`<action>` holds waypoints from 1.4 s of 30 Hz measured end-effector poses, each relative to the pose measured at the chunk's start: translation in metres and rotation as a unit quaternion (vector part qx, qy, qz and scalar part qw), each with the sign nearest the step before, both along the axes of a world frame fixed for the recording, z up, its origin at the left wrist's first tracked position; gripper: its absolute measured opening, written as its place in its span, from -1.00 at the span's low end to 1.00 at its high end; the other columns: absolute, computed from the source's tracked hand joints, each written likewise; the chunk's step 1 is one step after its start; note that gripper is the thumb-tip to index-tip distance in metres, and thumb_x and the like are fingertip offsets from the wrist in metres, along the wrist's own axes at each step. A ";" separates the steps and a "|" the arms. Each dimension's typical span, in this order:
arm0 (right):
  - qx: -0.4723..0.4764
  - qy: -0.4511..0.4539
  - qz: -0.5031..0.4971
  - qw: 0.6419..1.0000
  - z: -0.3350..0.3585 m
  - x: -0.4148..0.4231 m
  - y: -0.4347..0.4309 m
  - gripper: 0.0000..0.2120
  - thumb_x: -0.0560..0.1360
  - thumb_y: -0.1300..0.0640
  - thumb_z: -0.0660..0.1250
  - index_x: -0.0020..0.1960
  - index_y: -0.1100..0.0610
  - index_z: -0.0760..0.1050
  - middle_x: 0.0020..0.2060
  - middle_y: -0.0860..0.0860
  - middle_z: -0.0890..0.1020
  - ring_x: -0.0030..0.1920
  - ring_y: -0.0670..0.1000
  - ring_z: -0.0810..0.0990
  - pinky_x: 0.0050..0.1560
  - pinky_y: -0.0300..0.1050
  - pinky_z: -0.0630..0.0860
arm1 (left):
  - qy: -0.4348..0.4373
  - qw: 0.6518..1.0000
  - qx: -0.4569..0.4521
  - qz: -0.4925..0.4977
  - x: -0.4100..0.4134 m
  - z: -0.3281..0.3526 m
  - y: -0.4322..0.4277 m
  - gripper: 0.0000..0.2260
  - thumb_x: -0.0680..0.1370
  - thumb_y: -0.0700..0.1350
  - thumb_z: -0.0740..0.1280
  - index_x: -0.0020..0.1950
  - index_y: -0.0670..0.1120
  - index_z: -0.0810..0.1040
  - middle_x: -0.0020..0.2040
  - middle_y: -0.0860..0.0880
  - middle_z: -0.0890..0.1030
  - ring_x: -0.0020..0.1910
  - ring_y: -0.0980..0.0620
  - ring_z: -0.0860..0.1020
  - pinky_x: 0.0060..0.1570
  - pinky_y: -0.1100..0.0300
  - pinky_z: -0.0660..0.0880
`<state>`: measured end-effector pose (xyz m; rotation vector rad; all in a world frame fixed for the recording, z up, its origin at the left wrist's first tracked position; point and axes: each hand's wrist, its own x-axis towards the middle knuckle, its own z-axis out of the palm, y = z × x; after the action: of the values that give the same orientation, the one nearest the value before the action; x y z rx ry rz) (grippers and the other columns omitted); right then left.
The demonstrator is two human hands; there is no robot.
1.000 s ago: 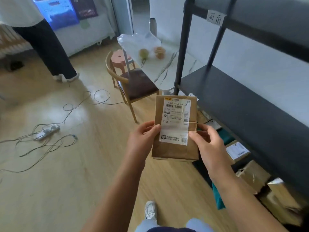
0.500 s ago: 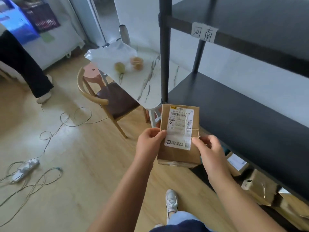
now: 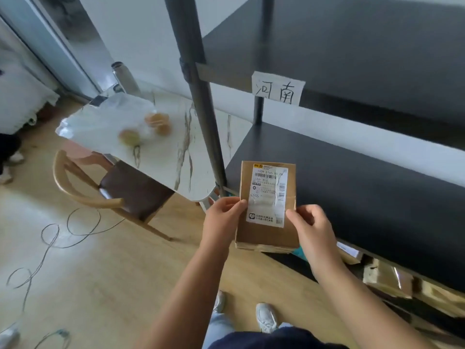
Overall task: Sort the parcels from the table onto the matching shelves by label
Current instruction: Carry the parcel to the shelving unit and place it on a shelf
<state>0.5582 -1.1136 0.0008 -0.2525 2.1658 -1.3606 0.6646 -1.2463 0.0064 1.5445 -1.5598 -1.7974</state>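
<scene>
I hold a flat brown cardboard parcel point(image 3: 266, 233) upright in front of me, its white shipping label facing me. My left hand point(image 3: 221, 217) grips its left edge and my right hand point(image 3: 312, 227) grips its right edge. Just behind it lies a bare black shelf board point(image 3: 352, 182) of the metal rack. A handwritten paper tag point(image 3: 278, 88) hangs on the front rail of the shelf above. Several brown parcels point(image 3: 387, 278) lie on the floor-level tier under the black board at the lower right.
The rack's dark upright post point(image 3: 201, 96) stands left of the parcel. A white marble-pattern table point(image 3: 161, 137) with fruit in a plastic bag is behind it, with a wooden chair point(image 3: 120, 190) tucked beside. Loose cables point(image 3: 57, 235) lie on the wooden floor. Another person's feet show at the far left.
My view has swung right and closer to the rack, so the tagged shelf now fills the upper right. The parcel stays held in both hands, now in front of the black shelf board.
</scene>
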 end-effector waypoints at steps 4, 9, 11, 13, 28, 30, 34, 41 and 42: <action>-0.014 0.013 -0.075 0.997 0.002 0.015 -0.009 -0.83 0.51 0.00 0.38 0.03 0.04 0.52 -0.10 -0.04 0.64 -0.08 -0.08 0.61 -0.24 -0.25 0.49 | 0.013 0.997 0.021 -0.068 -0.004 0.001 -0.024 -0.84 0.56 -0.04 0.38 0.10 -0.05 0.64 -0.01 -0.03 0.71 0.00 0.03 0.66 -0.09 0.18 0.55; -0.046 0.022 -0.186 0.981 0.007 0.049 -0.030 -0.84 0.49 0.14 0.42 0.05 0.12 0.53 -0.08 -0.01 0.65 -0.12 -0.16 0.59 -0.31 -0.44 0.44 | 0.044 0.989 0.054 -0.128 0.008 0.010 -0.060 -0.94 0.52 -0.19 0.42 -0.04 -0.14 0.66 -0.21 -0.02 0.72 -0.17 0.04 0.68 -0.20 0.24 0.59; -0.066 0.032 -0.230 0.970 0.011 0.061 -0.036 -0.84 0.47 0.19 0.43 0.03 0.13 0.53 -0.11 -0.01 0.65 -0.13 -0.14 0.60 -0.31 -0.46 0.44 | 0.057 0.984 0.063 -0.157 0.013 0.015 -0.071 -0.96 0.50 -0.24 0.43 -0.07 -0.17 0.66 -0.31 0.04 0.71 -0.24 0.10 0.67 -0.27 0.29 0.58; -0.084 0.045 -0.259 0.961 0.017 0.070 -0.039 -0.84 0.45 0.22 0.43 0.01 0.13 0.53 -0.14 -0.03 0.65 -0.16 -0.13 0.61 -0.32 -0.45 0.44 | 0.073 0.978 0.068 -0.181 0.016 0.021 -0.078 -0.97 0.48 -0.26 0.43 -0.10 -0.16 0.66 -0.33 0.05 0.71 -0.19 0.06 0.65 -0.13 0.23 0.59; -0.088 0.085 -0.285 0.951 0.026 0.071 -0.020 -0.91 0.49 0.15 0.43 -0.02 0.03 0.57 -0.10 -0.08 0.68 -0.07 -0.13 0.63 -0.15 -0.32 0.50 | 0.060 0.966 0.046 -0.246 -0.002 0.023 -0.068 -0.94 0.51 -0.12 0.44 -0.07 -0.07 0.70 -0.16 0.02 0.76 -0.02 0.03 0.68 0.04 0.15 0.59; -0.074 0.074 -0.270 0.957 0.024 0.062 -0.022 -0.90 0.50 0.11 0.41 0.01 0.01 0.59 -0.08 -0.11 0.66 -0.05 -0.17 0.62 -0.15 -0.36 0.47 | 0.050 0.970 0.036 -0.237 -0.008 0.019 -0.067 -0.92 0.53 -0.05 0.42 -0.04 0.00 0.71 -0.17 0.05 0.76 0.01 0.01 0.67 0.07 0.09 0.58; -0.046 0.043 -0.226 0.972 0.022 0.037 -0.033 -0.86 0.53 0.03 0.37 0.08 -0.05 0.57 0.00 -0.12 0.63 0.01 -0.20 0.58 -0.21 -0.42 0.44 | 0.056 0.967 0.025 -0.249 -0.027 0.018 -0.069 -0.85 0.57 -0.07 0.37 -0.10 0.17 0.67 -0.20 0.17 0.73 -0.17 0.21 0.67 -0.25 0.36 0.54; -0.020 -0.012 -0.171 0.985 0.019 -0.030 -0.071 -0.75 0.54 0.10 0.34 0.20 -0.02 0.63 -0.01 -0.14 0.69 0.01 -0.12 0.63 -0.18 -0.27 0.45 | 0.006 0.960 -0.089 -0.264 -0.079 0.011 -0.082 -0.75 0.58 -0.11 0.30 0.20 0.08 0.66 0.00 0.12 0.71 -0.02 0.09 0.66 0.01 0.09 0.62; -0.017 -0.022 -0.161 0.986 0.017 -0.038 -0.075 -0.73 0.55 0.12 0.33 0.22 -0.02 0.62 0.02 -0.12 0.69 0.00 -0.11 0.63 -0.19 -0.28 0.45 | 0.003 0.958 -0.113 -0.265 -0.086 0.009 -0.085 -0.75 0.58 -0.11 0.29 0.21 0.08 0.65 -0.01 0.13 0.70 -0.07 0.11 0.65 0.00 0.07 0.61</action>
<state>0.5197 -1.1888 0.0175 0.1216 2.2167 -1.5619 0.5788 -1.3318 0.0158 1.0788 -2.2450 -1.7764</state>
